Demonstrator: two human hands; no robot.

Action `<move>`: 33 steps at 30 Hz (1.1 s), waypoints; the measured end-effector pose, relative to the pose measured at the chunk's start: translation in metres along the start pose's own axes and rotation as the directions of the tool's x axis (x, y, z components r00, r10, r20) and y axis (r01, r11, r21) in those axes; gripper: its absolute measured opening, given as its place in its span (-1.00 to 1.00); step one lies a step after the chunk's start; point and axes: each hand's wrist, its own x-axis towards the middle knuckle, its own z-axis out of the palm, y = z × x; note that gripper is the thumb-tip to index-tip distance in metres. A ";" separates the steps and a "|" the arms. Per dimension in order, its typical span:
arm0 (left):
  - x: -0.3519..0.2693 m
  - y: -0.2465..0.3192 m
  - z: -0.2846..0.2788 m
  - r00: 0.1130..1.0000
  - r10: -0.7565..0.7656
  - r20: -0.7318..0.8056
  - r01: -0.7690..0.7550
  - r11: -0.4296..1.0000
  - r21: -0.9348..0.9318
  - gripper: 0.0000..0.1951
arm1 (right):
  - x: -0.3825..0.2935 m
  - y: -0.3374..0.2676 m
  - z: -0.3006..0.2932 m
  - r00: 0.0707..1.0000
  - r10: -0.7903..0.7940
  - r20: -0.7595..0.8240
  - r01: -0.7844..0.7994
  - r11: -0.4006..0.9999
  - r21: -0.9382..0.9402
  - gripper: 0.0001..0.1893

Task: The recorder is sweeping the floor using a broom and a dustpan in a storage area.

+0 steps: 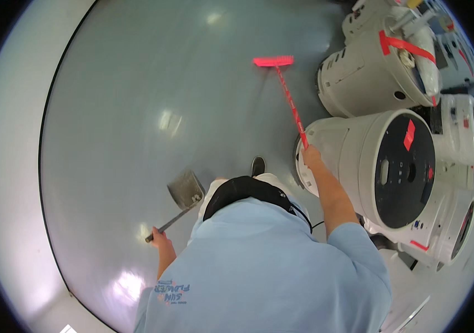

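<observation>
My left hand [161, 239] grips the handle of a long-handled dustpan [182, 190], which hangs or rests low beside my left leg. Some pale debris lies in the pan near the handle joint. Out to the right, my right hand [312, 156] is closed around the red-patterned handle of a broom [290, 98]. Its bright pink-red head [273, 61] points away from me, ahead and to the right; whether the bristles touch the floor I cannot tell.
Large white cylindrical machine housings [337, 145] crowd the right side, one with a black top [405, 170] and red tape. Behind it stands another housing [357, 79] with plastic-wrapped parts on it. A white wall [12, 187] with a black baseboard curves along the left of the glossy grey floor [137, 83].
</observation>
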 end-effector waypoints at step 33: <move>0.077 0.039 0.161 0.952 -0.152 0.266 0.139 0.988 0.068 -0.77 | -0.063 -0.151 -0.022 0.953 0.049 0.298 -0.027 0.997 -0.078 -0.68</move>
